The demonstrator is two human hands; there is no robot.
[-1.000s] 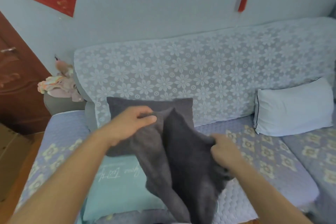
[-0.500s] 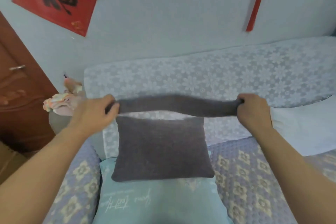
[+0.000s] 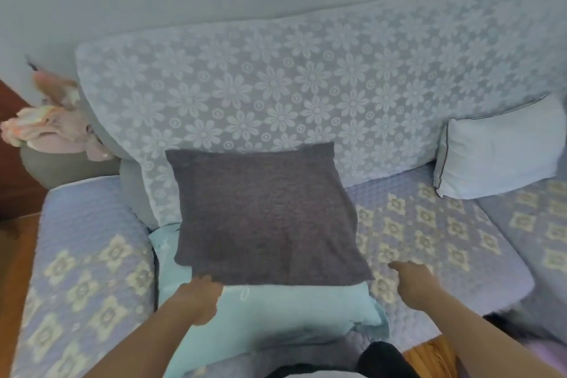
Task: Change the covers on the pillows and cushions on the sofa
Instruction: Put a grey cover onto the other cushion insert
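A dark grey cover (image 3: 264, 215) lies spread flat on the sofa, its top edge against the backrest. Its lower edge overlaps a teal pillow (image 3: 285, 313) lying on the seat. The grey cushion seen earlier is hidden under it. My left hand (image 3: 199, 298) is at the cover's lower left corner, its curled fingers pinching the edge. My right hand (image 3: 412, 282) hovers over the seat to the right of the cover, apart from it, with a finger stretched out and nothing in it.
The sofa has a lace flower throw over its backrest (image 3: 306, 86) and a quilted purple seat (image 3: 429, 224). A white pillow (image 3: 497, 147) leans at the right. Pink clothes (image 3: 52, 129) lie on the left armrest. Wooden floor shows at the left and lower right.
Both hands held the grey cover stretched out in the air. It now lies flat on the sofa over the grey cushion. My right hand has let go and moved off to the right.
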